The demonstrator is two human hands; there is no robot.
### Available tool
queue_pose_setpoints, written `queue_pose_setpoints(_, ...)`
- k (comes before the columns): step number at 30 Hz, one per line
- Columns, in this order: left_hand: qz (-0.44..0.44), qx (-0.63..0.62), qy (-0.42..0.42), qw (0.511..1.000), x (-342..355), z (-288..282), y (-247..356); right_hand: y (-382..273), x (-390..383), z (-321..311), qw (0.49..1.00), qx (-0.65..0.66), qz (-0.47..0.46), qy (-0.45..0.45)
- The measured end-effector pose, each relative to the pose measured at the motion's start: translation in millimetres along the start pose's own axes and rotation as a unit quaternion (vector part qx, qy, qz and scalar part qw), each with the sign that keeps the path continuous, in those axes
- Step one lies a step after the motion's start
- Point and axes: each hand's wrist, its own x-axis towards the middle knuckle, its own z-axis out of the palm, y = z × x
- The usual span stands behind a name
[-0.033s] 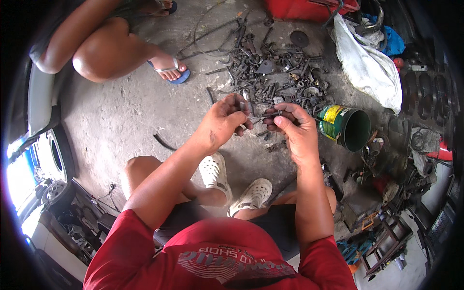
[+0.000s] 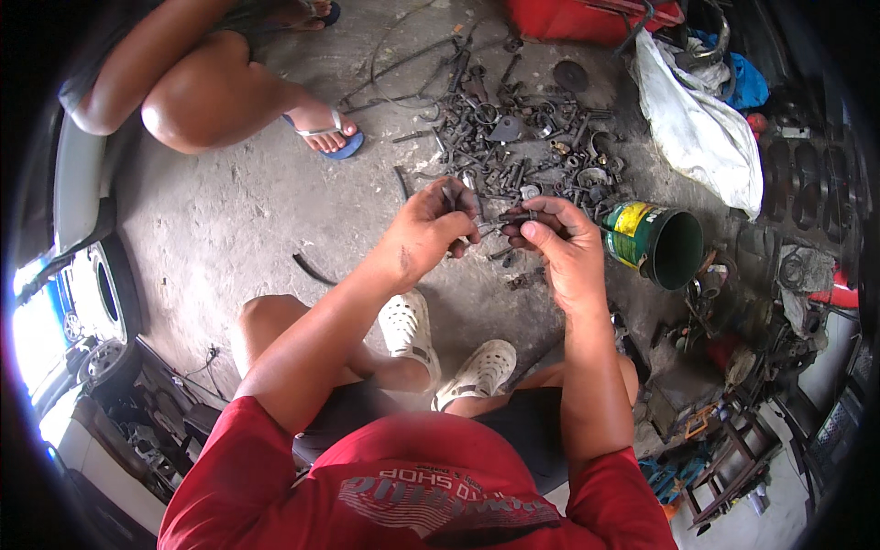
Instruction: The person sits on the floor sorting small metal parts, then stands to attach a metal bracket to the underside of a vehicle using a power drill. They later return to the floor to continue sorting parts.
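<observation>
Over the near edge of a pile of loose bolts and metal parts (image 2: 513,137), my two hands are close together. My right hand (image 2: 564,240) is closed, with thumb and fingers pinching a dark bolt (image 2: 518,218) that points toward the left. My left hand (image 2: 433,223) is closed too, its thumb and fingertips at the bolt's lighter thin end. Whether its fingers grip that end or a small separate piece, I cannot make out. A green bucket (image 2: 653,240) with a yellow label lies tipped beside my right hand, its mouth facing me.
Another person's leg and sandalled foot (image 2: 325,136) are at the far left. A white sack (image 2: 701,128) and a red container (image 2: 587,18) stand beyond the pile. Car parts (image 2: 715,357) crowd the right side. A black hose piece (image 2: 312,269) lies on the concrete floor (image 2: 211,220).
</observation>
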Motion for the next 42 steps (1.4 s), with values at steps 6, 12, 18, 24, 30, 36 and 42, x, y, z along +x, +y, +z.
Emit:
queue_pose_setpoints(6, 0.02, 0.113, -0.019, 0.993, -5, 16, 2, 0, -3, 9, 0.999, -0.039, -0.035, -0.011)
queue_pose_setpoints(12, -0.007, -0.044, 0.064, 0.997, 3, 16, 16, -7, -6, 10, 0.999, -0.01, -0.053, -0.003)
queue_pose_setpoints(18, -0.023, -0.047, 0.081, 0.995, 13, 2, 12, -12, -6, 4, 0.998, 0.014, -0.055, 0.028)
queue_pose_setpoints(24, -0.011, -0.013, -0.01, 1.0, 4, 14, 16, -12, -7, 3, 0.997, 0.02, -0.057, 0.039)
queue_pose_setpoints(30, 0.013, -0.011, -0.052, 0.999, -1, 25, 8, -8, -4, 5, 0.995, 0.019, -0.096, 0.028)
queue_pose_setpoints(36, 0.03, 0.015, -0.027, 0.999, -4, 28, 10, -8, -8, 12, 0.994, 0.022, -0.092, 0.046)
queue_pose_setpoints(42, 0.051, 0.048, -0.016, 0.997, -10, 31, 14, -13, -13, 12, 0.996, 0.019, -0.077, 0.049)
